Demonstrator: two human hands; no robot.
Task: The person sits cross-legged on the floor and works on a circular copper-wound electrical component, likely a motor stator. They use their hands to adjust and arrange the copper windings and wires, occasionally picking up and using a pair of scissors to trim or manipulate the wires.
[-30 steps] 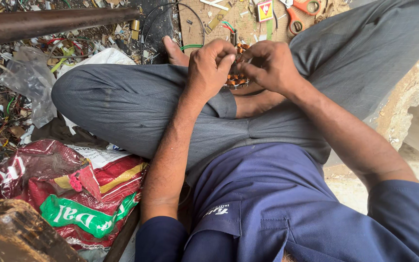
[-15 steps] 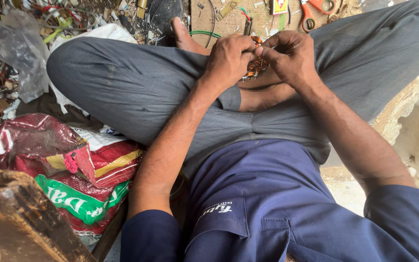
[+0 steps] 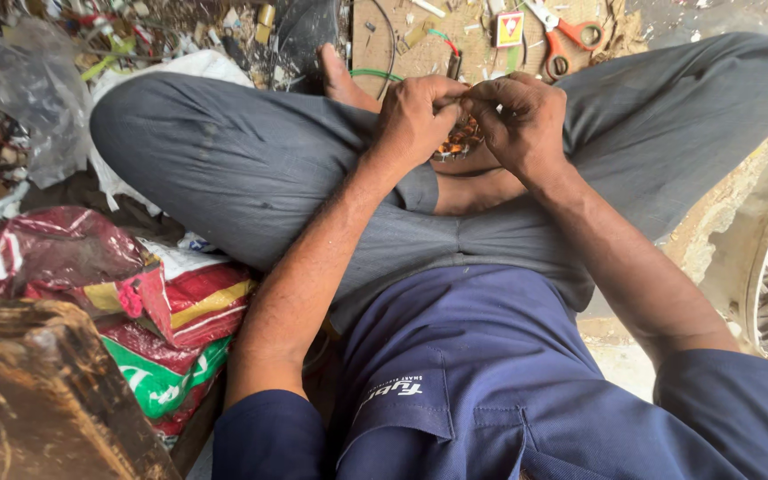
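Observation:
I sit cross-legged in grey trousers and a blue shirt. My left hand (image 3: 415, 120) and my right hand (image 3: 522, 120) meet above my crossed ankles, both closed around a small round part with copper-coloured wire windings (image 3: 460, 140). Most of that part is hidden by my fingers; only a patch of orange-brown coil shows between the hands. My fingertips pinch at its upper edge.
Orange-handled scissors (image 3: 562, 31) and a small red-and-yellow box (image 3: 509, 28) lie on a board ahead. A green wire (image 3: 373, 74) curls near my foot. Red, green and yellow sacks (image 3: 166, 329) and a wooden block (image 3: 42, 396) sit at left; scrap litter fills the upper left.
The view has shifted slightly, so my hands sit a little lower in frame. Both hands stay closed on the wound part, the fingers working at it with small movements.

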